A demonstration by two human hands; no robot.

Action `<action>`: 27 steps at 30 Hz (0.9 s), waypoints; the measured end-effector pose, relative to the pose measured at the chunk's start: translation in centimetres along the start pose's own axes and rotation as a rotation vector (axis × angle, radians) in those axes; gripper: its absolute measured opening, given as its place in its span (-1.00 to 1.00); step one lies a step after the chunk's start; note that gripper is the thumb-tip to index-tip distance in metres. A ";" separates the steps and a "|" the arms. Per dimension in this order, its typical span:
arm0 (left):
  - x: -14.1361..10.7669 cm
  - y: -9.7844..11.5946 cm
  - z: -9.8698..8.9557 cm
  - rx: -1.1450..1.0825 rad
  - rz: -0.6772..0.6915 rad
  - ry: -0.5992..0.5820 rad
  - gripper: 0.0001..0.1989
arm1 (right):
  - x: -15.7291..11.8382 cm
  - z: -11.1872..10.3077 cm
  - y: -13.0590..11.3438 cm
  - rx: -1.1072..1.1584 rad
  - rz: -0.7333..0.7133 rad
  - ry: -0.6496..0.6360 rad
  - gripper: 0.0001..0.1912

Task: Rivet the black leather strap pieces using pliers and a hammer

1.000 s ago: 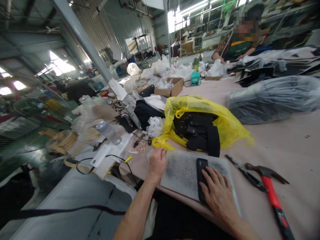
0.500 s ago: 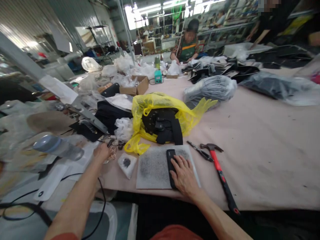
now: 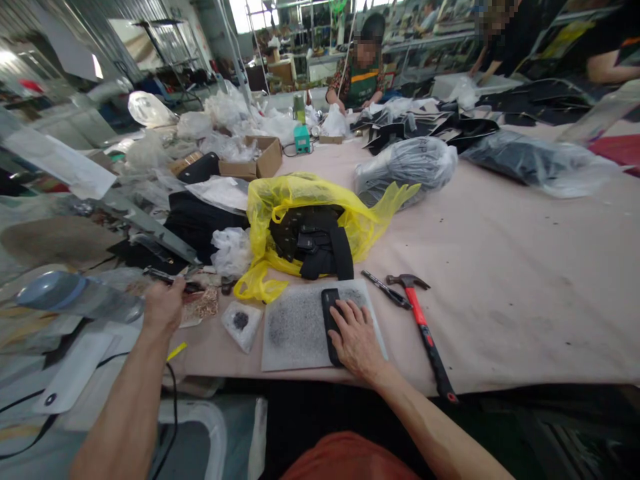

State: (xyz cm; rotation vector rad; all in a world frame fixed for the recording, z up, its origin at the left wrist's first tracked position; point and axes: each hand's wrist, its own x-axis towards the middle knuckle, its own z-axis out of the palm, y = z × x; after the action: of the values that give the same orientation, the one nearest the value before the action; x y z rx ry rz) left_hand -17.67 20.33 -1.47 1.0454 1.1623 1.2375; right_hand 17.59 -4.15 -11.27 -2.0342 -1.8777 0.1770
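My left hand is closed around a dark metal hand tool, partly hidden by the fingers, at the table's left side. Beside it lies a heap of small copper-coloured pieces. My right hand lies with fingers spread over a black flat strap piece, pressing it on a speckled grey board. Left of the board is a small white block with a dark heap of bits on top. To the right of the board lie a dark pen-like tool and a claw hammer with a red and black handle.
Behind the board is a yellow bag with black strap pieces inside. A water bottle lies on the left, near a slanted metal post. Farther back are a cardboard box, plastic-wrapped bundles and a co-worker.
My left hand has moved left and lifted from beside the small pieces, now with a dark metal tool in it. My right hand stays on the black piece. The whole view has shifted slightly.
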 end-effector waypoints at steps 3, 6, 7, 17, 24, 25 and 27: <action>-3.9 -0.7 5.5 0.014 -0.039 -0.051 -0.66 | 0.0 0.0 0.0 -0.011 0.000 -0.010 -0.51; -7.4 -3.7 12.0 -0.107 -0.098 -0.089 -0.57 | 0.0 0.0 0.0 -0.023 0.000 -0.009 -0.51; -8.2 -5.0 13.9 -0.141 -0.140 -0.099 -0.57 | 0.0 0.0 0.0 -0.026 -0.001 -0.007 -0.51; -10.1 -12.7 21.3 -0.234 -0.345 -0.207 -0.52 | 0.1 -0.2 -0.1 -0.006 0.002 0.005 -0.51; -10.8 -13.3 21.6 -0.288 -0.394 -0.210 -0.52 | 0.1 -0.3 0.0 0.005 0.004 0.006 -0.50; -10.8 -13.4 21.6 -0.291 -0.396 -0.203 -0.52 | 0.1 -0.3 0.0 0.006 0.003 0.005 -0.50; -10.7 -13.5 21.6 -0.292 -0.399 -0.196 -0.52 | 0.1 -0.3 0.0 0.009 0.003 0.002 -0.50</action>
State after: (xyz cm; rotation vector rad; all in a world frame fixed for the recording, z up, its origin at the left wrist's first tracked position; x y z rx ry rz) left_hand 5.81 9.46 -11.15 0.6592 0.9472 0.9305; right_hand 17.69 -4.09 -10.94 -2.0300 -1.8695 0.1841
